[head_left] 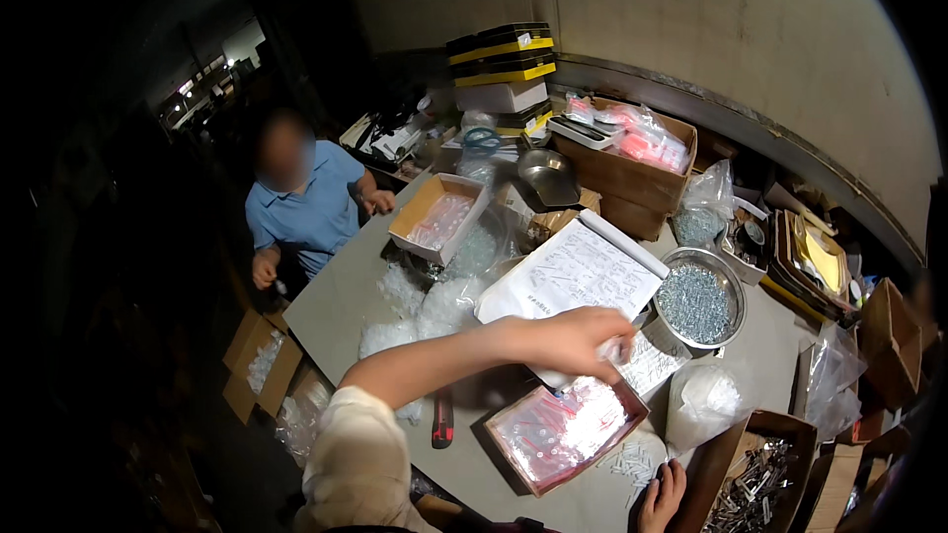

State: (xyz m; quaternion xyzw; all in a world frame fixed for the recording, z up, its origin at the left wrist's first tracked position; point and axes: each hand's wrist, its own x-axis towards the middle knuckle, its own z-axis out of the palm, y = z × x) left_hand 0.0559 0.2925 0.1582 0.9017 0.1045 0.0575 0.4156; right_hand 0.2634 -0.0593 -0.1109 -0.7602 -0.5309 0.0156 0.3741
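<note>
The room is a dim workshop with a pale wall behind, and a grey table (336, 301) in the middle carries many boxes and bags. On the far left, cardboard boxes on the floor (259, 360) hold small clear bags. Behind the table a co-worker in a blue shirt (314, 199) sits with both hands near the table edge. In front of this person stands an open cardboard box (437, 217) with more clear packets, and loose clear bags (425, 301) lie in a heap beside it. A red utility knife (441, 419) lies near the front edge.

The person's left hand (583, 339) comes across from the left on a long reach. Its fingers are closed round a small clear packet (614, 350), held above the low red-edged tray (563, 429). This tray is already well filled with small packets, so I judge that a good part of the packing is done. Behind the hand lies an open booklet of printed sheets (578, 271).

Further right, the round metal pan (699, 298) holds a large pile of loose screws, so much work seems to remain. A full white plastic bag (703, 403) stands below the pan. The right hand (662, 495) rests at the lower edge, fingers loosely curled and touching a small heap of white pieces (632, 456); I cannot tell if it grips any. On the far right a brown box (760, 479) contains metal parts.
</note>
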